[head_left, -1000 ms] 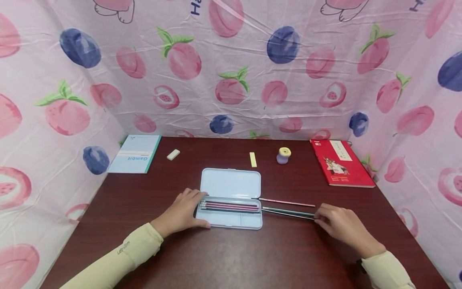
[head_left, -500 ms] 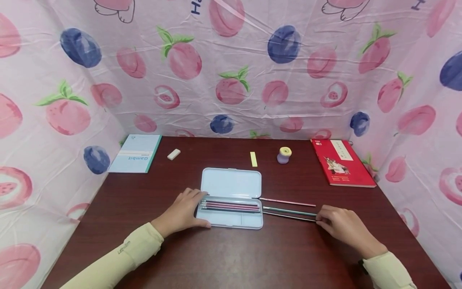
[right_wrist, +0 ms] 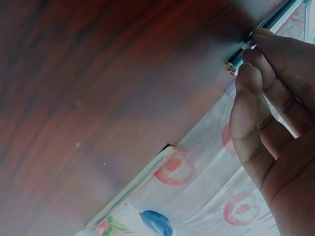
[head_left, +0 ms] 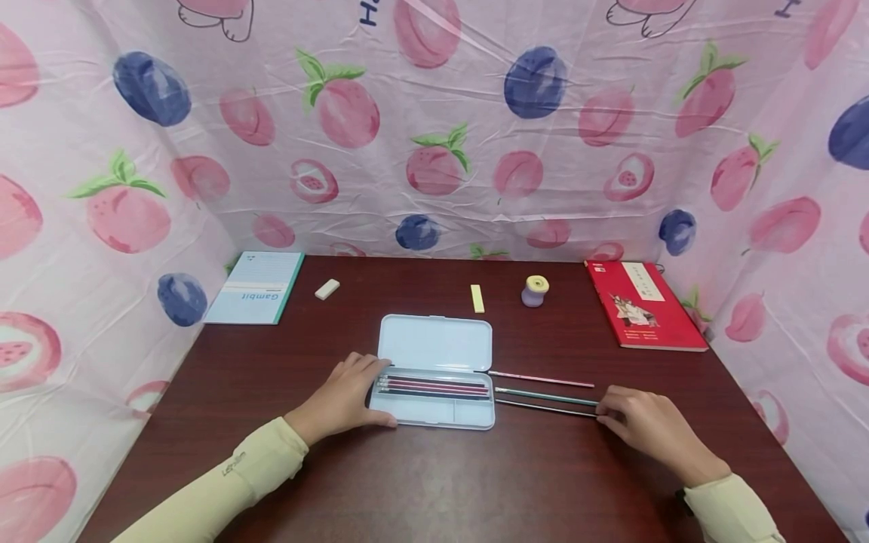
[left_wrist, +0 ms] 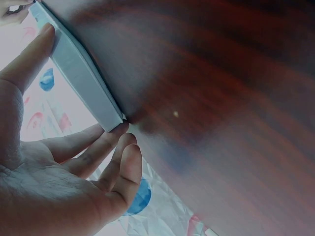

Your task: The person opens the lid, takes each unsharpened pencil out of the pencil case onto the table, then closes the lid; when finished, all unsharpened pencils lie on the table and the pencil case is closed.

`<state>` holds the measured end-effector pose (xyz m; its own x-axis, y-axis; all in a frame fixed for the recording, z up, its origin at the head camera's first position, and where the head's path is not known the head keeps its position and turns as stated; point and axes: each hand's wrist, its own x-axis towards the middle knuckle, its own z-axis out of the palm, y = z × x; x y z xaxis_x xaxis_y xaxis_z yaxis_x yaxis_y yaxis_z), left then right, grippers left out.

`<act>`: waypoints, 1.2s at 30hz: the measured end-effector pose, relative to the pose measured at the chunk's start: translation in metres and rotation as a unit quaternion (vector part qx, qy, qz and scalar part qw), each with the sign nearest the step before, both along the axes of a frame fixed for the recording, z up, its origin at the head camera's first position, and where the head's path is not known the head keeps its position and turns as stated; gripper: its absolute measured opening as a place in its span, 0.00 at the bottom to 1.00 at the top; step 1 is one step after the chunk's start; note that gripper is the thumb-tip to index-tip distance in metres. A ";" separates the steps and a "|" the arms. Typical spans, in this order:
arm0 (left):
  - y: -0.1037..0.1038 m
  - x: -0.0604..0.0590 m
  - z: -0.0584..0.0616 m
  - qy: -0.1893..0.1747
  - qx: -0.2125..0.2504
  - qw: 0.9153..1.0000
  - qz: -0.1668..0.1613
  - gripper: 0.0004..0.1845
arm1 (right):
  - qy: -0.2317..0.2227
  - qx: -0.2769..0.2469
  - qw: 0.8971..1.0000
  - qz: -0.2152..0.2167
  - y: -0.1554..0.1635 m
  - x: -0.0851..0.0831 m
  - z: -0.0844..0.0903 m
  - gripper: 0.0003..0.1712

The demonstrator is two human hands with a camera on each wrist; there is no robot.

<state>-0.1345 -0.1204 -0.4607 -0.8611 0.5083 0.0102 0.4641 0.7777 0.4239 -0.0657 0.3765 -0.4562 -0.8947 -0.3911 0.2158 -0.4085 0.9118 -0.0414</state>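
An open pale-blue pencil case point(head_left: 434, 413) lies mid-table with its lid folded back. Several pencils point(head_left: 434, 388) with metal ends lie side by side in its rear compartment. At the case's left end, my left hand point(head_left: 346, 400) grips it, thumb at the front edge and fingers at the back corner; the left wrist view shows the case wall point(left_wrist: 78, 73) between thumb and fingertips. To the right of the case, my right hand point(head_left: 641, 422) pinches the end of a black pencil point(head_left: 546, 408) between thumb and fingers. Just behind it lie a green pencil point(head_left: 546, 396) and a pink pencil point(head_left: 543, 378).
Behind the case are a white eraser point(head_left: 327, 289), a yellow strip point(head_left: 477, 299) and a small purple jar-like item with a yellow top point(head_left: 534, 291). A light-blue notebook point(head_left: 254, 290) lies back left, a red book point(head_left: 645, 305) back right. Fruit-print cloth surrounds the table.
My right hand has shifted slightly right and toward me with the black pencil, parting it from the green one. My left hand stays on the case.
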 end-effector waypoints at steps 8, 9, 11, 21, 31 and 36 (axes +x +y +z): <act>-0.001 0.000 0.000 0.001 -0.001 1.000 0.000 0.53 | -0.010 -0.001 1.000 -0.008 -0.001 0.001 0.001 0.16; -0.001 0.000 0.000 0.001 -0.001 1.000 0.000 0.53 | -0.011 0.000 1.000 -0.009 -0.001 0.001 0.001 0.15; -0.001 -0.001 0.000 0.002 -0.002 1.000 0.001 0.53 | -0.011 0.000 1.000 -0.012 -0.001 0.001 0.001 0.15; -0.001 0.000 0.000 -0.003 0.001 1.000 0.001 0.53 | -0.018 0.002 1.000 -0.025 -0.002 0.002 0.001 0.14; -0.002 0.000 0.001 -0.001 0.000 1.000 0.001 0.53 | 0.007 -0.041 0.999 0.009 -0.031 -0.015 0.014 0.12; -0.002 0.000 0.002 -0.003 -0.001 1.000 0.002 0.53 | 0.012 -0.060 0.997 0.042 -0.062 -0.030 0.020 0.13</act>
<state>-0.1349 -0.1224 -0.4590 -0.8633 0.5047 0.0048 0.4587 0.7805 0.4247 -0.0957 0.3150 -0.4361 -0.8537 -0.4351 0.2861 -0.4860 0.8630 -0.1379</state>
